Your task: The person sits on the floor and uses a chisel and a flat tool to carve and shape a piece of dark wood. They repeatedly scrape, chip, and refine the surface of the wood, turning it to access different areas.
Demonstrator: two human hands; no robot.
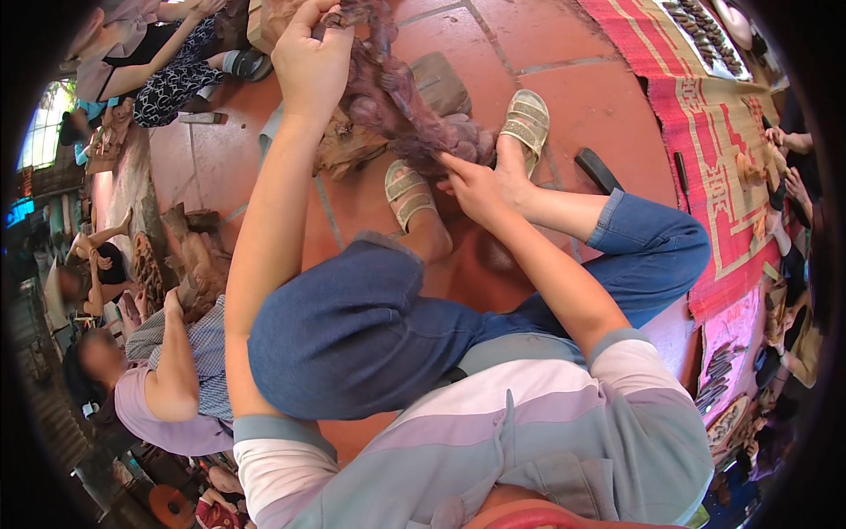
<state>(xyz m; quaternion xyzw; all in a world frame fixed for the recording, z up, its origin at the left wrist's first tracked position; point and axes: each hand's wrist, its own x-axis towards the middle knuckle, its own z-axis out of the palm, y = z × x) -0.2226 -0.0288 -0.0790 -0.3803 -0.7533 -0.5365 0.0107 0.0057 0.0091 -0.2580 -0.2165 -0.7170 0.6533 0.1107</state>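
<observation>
A dark reddish-brown wood carving (392, 93), knotty and branching, slants across the floor in front of my feet. At its upper left end my left hand (313, 63) is closed, thumb and fingers bent round the edge; the fingertips are partly cut off by the picture's rim. My right hand (476, 187) is at the lower end, its index finger stretched along the wood and the other fingers curled against it. Beneath the carving lies a rough lighter-brown wood block (348, 145). A flat brown wood piece (441, 84) sits just behind it.
My sandalled feet (526, 123) stand close to the carving on red floor tiles (590, 106). A dark tool handle (597, 169) lies right of them, near a red patterned mat (705, 176). People sit at left, one in a checked garment (198, 353), among wood carvings (194, 256).
</observation>
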